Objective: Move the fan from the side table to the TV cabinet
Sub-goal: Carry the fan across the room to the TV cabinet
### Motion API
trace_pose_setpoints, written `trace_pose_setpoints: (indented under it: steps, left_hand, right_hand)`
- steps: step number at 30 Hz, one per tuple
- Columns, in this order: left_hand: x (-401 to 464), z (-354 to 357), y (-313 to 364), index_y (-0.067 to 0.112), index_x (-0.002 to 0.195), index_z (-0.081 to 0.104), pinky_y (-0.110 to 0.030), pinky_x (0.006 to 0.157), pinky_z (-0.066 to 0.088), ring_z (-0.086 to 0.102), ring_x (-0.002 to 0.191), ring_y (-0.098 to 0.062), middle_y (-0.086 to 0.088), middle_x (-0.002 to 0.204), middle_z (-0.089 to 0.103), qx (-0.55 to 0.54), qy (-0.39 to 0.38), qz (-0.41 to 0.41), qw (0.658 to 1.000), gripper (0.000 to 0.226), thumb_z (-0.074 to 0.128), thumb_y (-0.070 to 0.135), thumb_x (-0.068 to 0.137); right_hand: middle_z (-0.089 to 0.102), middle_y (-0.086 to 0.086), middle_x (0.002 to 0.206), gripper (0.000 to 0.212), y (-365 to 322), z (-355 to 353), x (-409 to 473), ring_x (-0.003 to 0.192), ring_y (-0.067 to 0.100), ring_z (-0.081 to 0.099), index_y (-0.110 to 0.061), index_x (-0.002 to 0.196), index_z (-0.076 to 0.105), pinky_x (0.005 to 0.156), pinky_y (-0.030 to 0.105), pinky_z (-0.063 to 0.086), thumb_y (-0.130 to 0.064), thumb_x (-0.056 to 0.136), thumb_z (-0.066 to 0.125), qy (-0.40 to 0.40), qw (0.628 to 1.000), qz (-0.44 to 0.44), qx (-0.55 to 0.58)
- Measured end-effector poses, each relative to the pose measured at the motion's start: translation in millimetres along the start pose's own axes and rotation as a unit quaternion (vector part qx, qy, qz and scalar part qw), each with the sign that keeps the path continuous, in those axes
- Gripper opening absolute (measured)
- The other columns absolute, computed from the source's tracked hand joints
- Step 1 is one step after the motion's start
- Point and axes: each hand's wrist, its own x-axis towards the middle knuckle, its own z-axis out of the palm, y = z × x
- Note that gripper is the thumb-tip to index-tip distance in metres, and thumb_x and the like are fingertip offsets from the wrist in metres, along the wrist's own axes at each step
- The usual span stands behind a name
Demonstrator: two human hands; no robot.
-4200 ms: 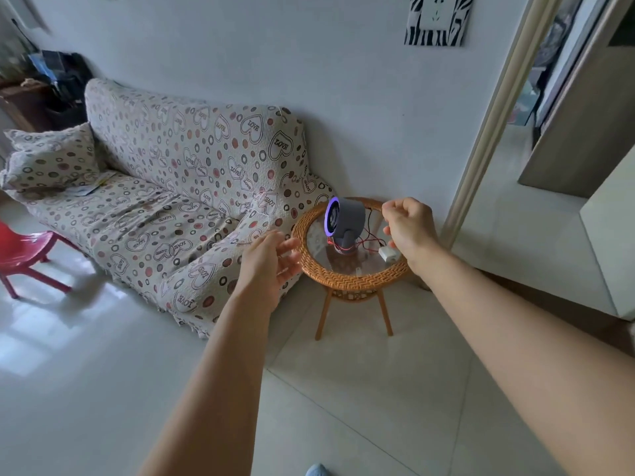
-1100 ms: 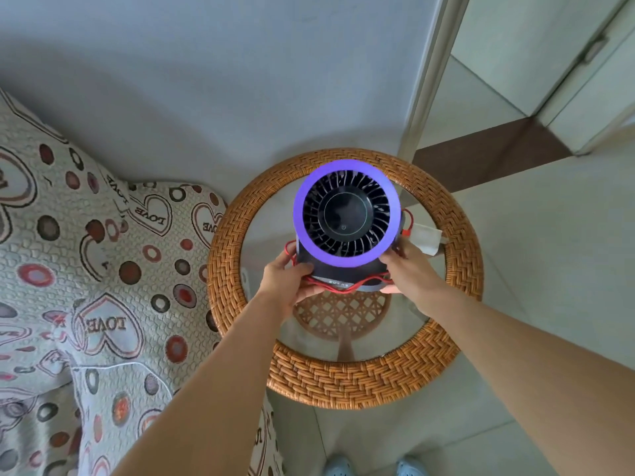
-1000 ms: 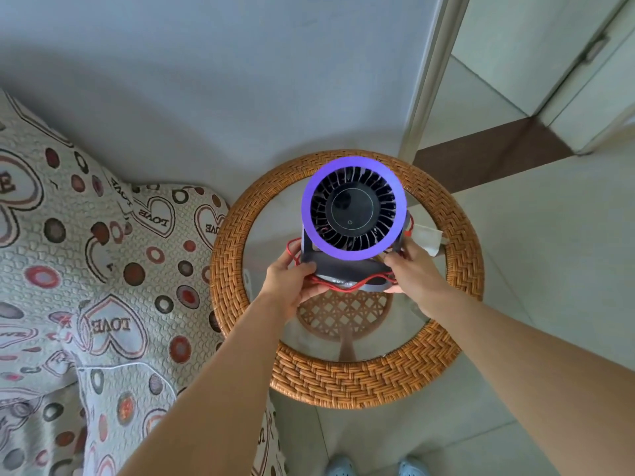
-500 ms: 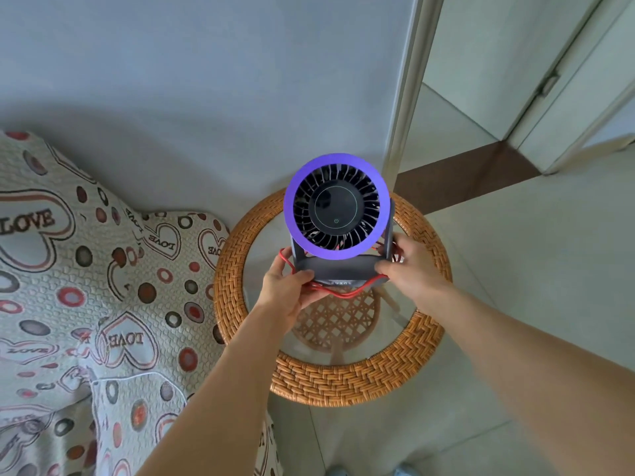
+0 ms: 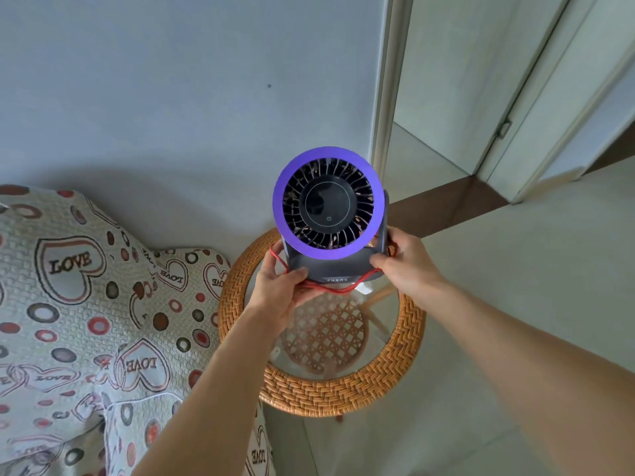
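Note:
The small dark fan [image 5: 328, 204] with a purple ring faces up at me, lifted above the round wicker side table [image 5: 340, 393] with its glass top. My left hand [image 5: 280, 293] grips the left side of the fan's base and a red cord [image 5: 338, 288] that loops under it. My right hand [image 5: 407, 261] grips the right side of the base. A white plug [image 5: 364, 288] hangs at the cord's end below the base. The TV cabinet is out of sight.
A sofa [image 5: 89, 314] with a heart-patterned cover stands to the left, touching the table. The wall rises behind. A door frame [image 5: 388, 97] and an open doorway [image 5: 457, 139] lie to the right, with pale floor tiles beyond.
Both hands have lifted the fan up off the glass top and toward me. The white plug has come up with the cord.

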Motion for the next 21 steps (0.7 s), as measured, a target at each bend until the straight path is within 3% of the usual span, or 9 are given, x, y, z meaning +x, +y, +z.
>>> trace_pose_setpoints:
  steps: [3,6,9,12,16,18,21]
  left_hand:
    - [-10.7,7.9,11.4,0.030,0.131,0.053,-0.045,0.068,0.063,0.075,0.083,-0.037,-0.014,0.107,0.070,-0.009,-0.008,0.018,1.000,0.060,0.048,-0.015,0.093]
    - [-23.2,16.5,24.4,0.025,0.132,0.053,-0.048,0.069,0.062,0.075,0.079,-0.034,-0.011,0.101,0.070,-0.006,-0.016,0.038,0.999,0.058,0.047,-0.017,0.092]
    - [-38.8,25.7,39.6,0.025,0.116,0.058,-0.045,0.063,0.063,0.076,0.072,-0.028,-0.011,0.100,0.068,-0.009,-0.029,0.059,0.998,0.052,0.045,-0.019,0.092]
    - [-57.8,32.0,56.2,0.028,0.105,0.058,-0.036,0.054,0.062,0.074,0.073,-0.030,-0.016,0.107,0.064,-0.005,-0.041,0.069,0.997,0.051,0.044,-0.019,0.092]
    - [-81.0,37.4,74.9,0.026,0.117,0.055,-0.042,0.061,0.063,0.070,0.082,-0.038,-0.025,0.115,0.062,0.009,-0.051,0.075,0.996,0.050,0.045,-0.017,0.093]
    - [-89.4,41.2,81.7,0.025,0.123,0.052,-0.044,0.064,0.063,0.070,0.080,-0.038,-0.024,0.110,0.064,0.008,-0.051,0.081,0.995,0.051,0.046,-0.016,0.093]
    - [-102.9,51.1,92.4,0.025,0.119,0.054,-0.040,0.057,0.063,0.073,0.071,-0.032,-0.020,0.101,0.066,0.005,-0.072,0.086,0.994,0.049,0.045,-0.016,0.094]
  right_hand:
    - [0.068,0.003,0.101,0.021,-17.3,-9.5,-9.2,0.093,0.018,0.064,-0.016,0.105,0.061,0.078,0.026,0.050,-0.003,0.088,0.061,0.006,1.000,-0.008,0.010]
    - [0.068,0.010,0.105,0.020,-31.5,-17.9,-18.3,0.096,0.024,0.065,-0.009,0.108,0.061,0.083,0.031,0.052,-0.003,0.089,0.061,0.018,1.000,-0.005,0.014]
    - [0.068,0.010,0.107,0.020,-44.0,-24.6,-25.8,0.099,0.025,0.066,-0.011,0.108,0.061,0.094,0.040,0.052,-0.005,0.089,0.060,0.025,0.999,0.002,0.032]
    - [0.068,0.012,0.106,0.017,-58.7,-30.1,-36.9,0.099,0.027,0.066,-0.012,0.105,0.061,0.090,0.040,0.053,-0.006,0.089,0.061,0.038,0.998,-0.003,0.048]
    - [0.069,0.017,0.105,0.017,-79.8,-40.6,-54.2,0.099,0.031,0.067,-0.009,0.102,0.063,0.091,0.047,0.055,-0.009,0.086,0.065,0.054,0.997,-0.020,0.059]
    - [0.069,0.014,0.104,0.018,-88.7,-48.6,-61.8,0.098,0.027,0.067,-0.006,0.104,0.063,0.090,0.041,0.055,-0.008,0.086,0.066,0.063,0.996,-0.026,0.061]
    - [0.069,0.005,0.103,0.019,-104.4,-64.8,-76.5,0.092,0.015,0.065,-0.012,0.104,0.063,0.078,0.024,0.052,-0.006,0.087,0.067,0.072,0.994,-0.043,0.074]
